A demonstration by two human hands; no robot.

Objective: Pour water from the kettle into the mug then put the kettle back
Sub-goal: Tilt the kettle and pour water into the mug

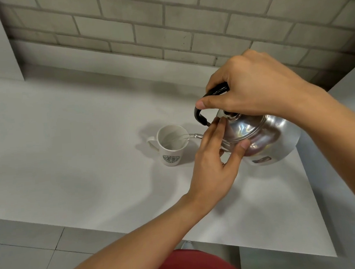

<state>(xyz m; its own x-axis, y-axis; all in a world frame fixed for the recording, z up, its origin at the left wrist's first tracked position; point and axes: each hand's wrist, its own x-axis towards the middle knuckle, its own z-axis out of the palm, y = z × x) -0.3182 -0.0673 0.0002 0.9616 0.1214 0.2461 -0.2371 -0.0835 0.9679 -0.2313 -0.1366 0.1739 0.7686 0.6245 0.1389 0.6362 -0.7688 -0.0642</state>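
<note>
A shiny steel kettle (pixel 265 136) with a black handle hangs tilted to the left above the white table (pixel 67 131). My right hand (pixel 251 89) is wrapped around the handle from above. My left hand (pixel 214 159) presses fingers and thumb against the kettle's lid and left side. A thin stream of water runs from the spout into a white mug (pixel 171 145) with a green round logo, which stands upright on the table with its handle pointing left. Water shows inside the mug.
A grey brick wall (pixel 164 19) runs behind the table. The table's front edge lies close to my body, with tiled floor (pixel 23 260) below on the left. A white surface (pixel 350 93) rises at the right.
</note>
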